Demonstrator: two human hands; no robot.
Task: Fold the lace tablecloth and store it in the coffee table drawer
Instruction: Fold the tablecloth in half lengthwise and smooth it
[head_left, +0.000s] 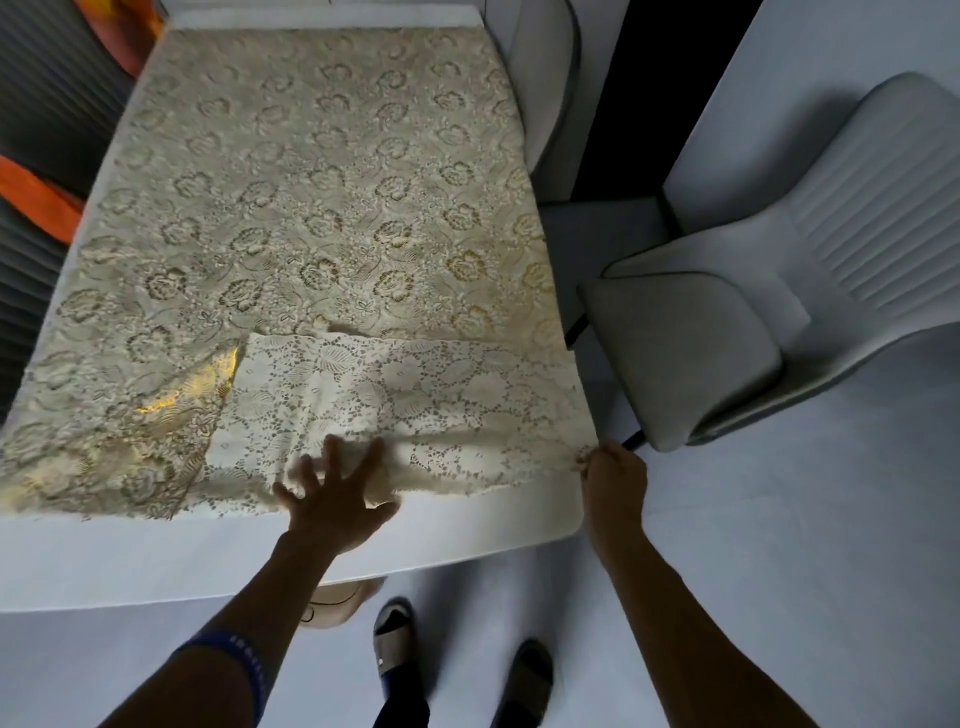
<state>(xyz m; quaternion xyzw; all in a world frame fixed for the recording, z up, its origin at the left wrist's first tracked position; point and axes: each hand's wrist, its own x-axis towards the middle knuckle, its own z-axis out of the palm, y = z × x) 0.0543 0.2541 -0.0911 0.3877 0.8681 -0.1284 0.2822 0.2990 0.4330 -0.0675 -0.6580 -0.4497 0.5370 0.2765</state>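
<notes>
A cream lace tablecloth with a flower pattern lies spread over a white table. Its near right part is folded back as a paler flap along the front edge. My left hand lies flat on that flap with fingers spread, pressing the lace near the table's front edge. My right hand pinches the flap's right corner at the table's rounded front right corner. A shiny gold patch shows in the cloth left of the flap. No drawer is in view.
Two pale grey chairs stand to the right of the table, one close and one further back. Orange cloth shows at the left edge. My sandalled feet stand on the pale floor below the table.
</notes>
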